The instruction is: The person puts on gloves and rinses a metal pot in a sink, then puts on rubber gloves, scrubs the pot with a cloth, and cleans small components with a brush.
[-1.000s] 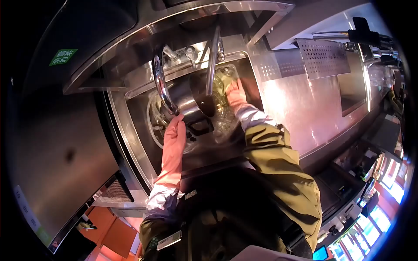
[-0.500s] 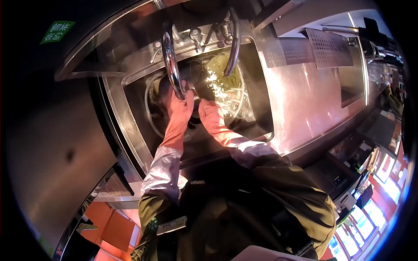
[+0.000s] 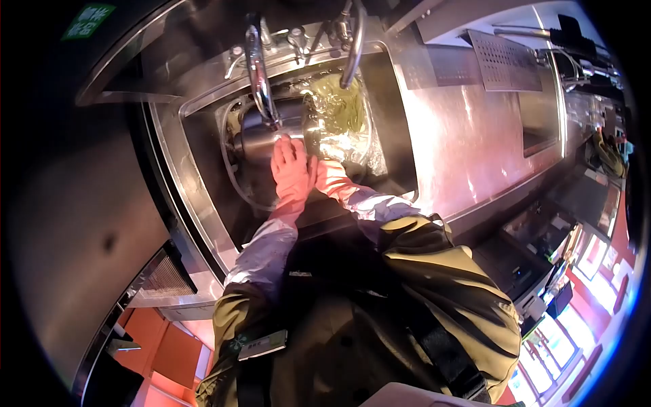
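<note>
A shiny metal pot (image 3: pixel 254 139) lies tilted on its side in the sink, under the left faucet (image 3: pixel 258 74). My left hand (image 3: pixel 290 173), in a pink-orange rubber glove, rests on the pot's near side with its fingers stretched out flat. Close against it on the right is my right hand (image 3: pixel 332 178), gloved the same way, at the pot's near right edge. Its fingertips are hidden, so its grip does not show. Behind my right hand, a clear plastic bag (image 3: pixel 342 112) with something greenish sits in the sink, glinting.
A large round rim (image 3: pixel 229 159) surrounds the pot in the steel sink (image 3: pixel 408 136). The right faucet (image 3: pixel 354 57) hangs over the greenish bag. To the right runs a steel counter (image 3: pixel 461 142) with a perforated metal plate (image 3: pixel 505 62) at its back.
My left hand has come away from the faucet's spout and now lies flat on the pot, beside my right hand. More of the pot shows, and the camera view has shifted slightly.
</note>
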Demonstrator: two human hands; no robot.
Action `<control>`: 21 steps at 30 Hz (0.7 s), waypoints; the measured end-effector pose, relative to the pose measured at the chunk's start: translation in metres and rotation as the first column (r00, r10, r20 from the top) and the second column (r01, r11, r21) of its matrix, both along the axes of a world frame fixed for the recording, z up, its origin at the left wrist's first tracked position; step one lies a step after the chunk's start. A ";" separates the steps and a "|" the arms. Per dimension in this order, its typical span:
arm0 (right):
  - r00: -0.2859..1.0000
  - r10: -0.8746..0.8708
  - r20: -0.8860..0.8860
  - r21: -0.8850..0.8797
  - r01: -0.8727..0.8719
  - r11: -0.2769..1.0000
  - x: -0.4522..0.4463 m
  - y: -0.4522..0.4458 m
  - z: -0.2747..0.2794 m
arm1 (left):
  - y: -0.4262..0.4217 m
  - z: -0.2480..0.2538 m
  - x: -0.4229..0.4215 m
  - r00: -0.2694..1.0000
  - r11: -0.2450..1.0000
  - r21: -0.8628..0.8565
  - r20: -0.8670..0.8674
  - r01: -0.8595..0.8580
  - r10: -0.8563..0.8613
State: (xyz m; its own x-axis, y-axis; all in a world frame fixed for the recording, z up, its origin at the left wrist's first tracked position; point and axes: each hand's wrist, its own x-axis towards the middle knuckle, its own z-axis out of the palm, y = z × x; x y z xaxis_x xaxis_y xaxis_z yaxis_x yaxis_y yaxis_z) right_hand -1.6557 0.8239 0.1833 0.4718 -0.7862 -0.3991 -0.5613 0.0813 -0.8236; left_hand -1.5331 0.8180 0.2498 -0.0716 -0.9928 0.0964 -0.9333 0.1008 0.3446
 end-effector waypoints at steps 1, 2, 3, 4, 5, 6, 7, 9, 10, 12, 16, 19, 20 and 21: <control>1.000 0.022 -0.002 0.022 -0.022 1.000 -0.003 -0.005 0.000 | 0.001 -0.002 -0.002 1.000 1.000 0.009 0.019 -0.011 0.011; 0.999 0.039 -0.005 0.044 -0.039 0.998 -0.004 -0.010 0.001 | 0.001 0.003 -0.002 1.000 1.000 -0.002 0.009 0.000 0.000; 0.998 0.057 -0.012 0.071 -0.056 0.996 -0.005 -0.013 0.001 | 0.000 0.007 0.001 0.999 0.999 -0.044 -0.024 0.026 -0.027; 0.997 0.072 -0.023 0.096 -0.069 0.993 -0.006 -0.017 0.001 | -0.003 0.010 0.006 0.996 0.998 -0.025 -0.066 0.063 -0.064; 0.996 0.083 -0.043 0.126 -0.077 0.989 -0.005 -0.021 0.002 | -0.008 0.015 0.012 0.989 0.995 -0.008 -0.108 0.103 -0.103; 0.994 0.086 -0.061 0.161 -0.075 0.984 -0.005 -0.028 0.003 | -0.009 0.015 0.016 0.993 0.997 0.000 -0.089 0.079 -0.078; 0.995 0.067 -0.070 0.203 -0.051 0.978 -0.005 -0.038 0.005 | -0.011 0.014 0.017 0.996 0.999 0.003 -0.072 0.051 -0.051; 0.993 -0.120 -0.017 0.336 0.119 0.934 -0.005 -0.068 0.015 | -0.014 0.010 0.012 0.998 1.000 -0.013 -0.055 -0.001 0.000; 0.900 -0.393 0.191 0.422 0.286 0.860 -0.008 -0.080 0.018 | -0.011 0.007 0.010 0.998 1.000 -0.001 -0.065 0.005 -0.005; 0.781 -0.625 0.000 0.411 0.570 0.712 0.008 -0.118 0.051 | -0.007 0.002 0.003 0.995 1.000 0.014 -0.097 0.018 -0.016; 0.780 -0.624 -0.053 0.012 0.625 0.780 0.047 -0.137 -0.071 | -0.006 0.011 0.009 0.977 0.996 -0.072 -0.199 0.060 -0.074; 0.607 -0.764 -0.219 -0.240 0.726 0.645 0.081 -0.103 0.047 | -0.007 0.007 0.035 0.907 0.987 -0.160 -0.411 0.025 -0.090; 0.602 -0.757 -0.254 -0.218 0.727 0.651 0.083 -0.094 0.054 | -0.004 0.007 0.043 0.876 0.992 -0.123 -0.481 -0.039 -0.025; 0.622 -0.752 -0.219 -0.224 0.718 0.659 0.082 -0.082 0.056 | -0.002 0.009 0.051 0.837 0.992 -0.078 -0.546 -0.098 0.040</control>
State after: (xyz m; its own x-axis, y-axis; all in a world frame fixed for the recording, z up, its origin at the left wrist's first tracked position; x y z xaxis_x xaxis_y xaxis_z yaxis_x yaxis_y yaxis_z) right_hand -1.5740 0.7417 0.2390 -0.3958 -0.8658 -0.3063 -0.5483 0.4903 -0.6774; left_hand -1.4819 0.8162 0.2590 0.0895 -0.9762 0.1973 -0.6053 0.1040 0.7892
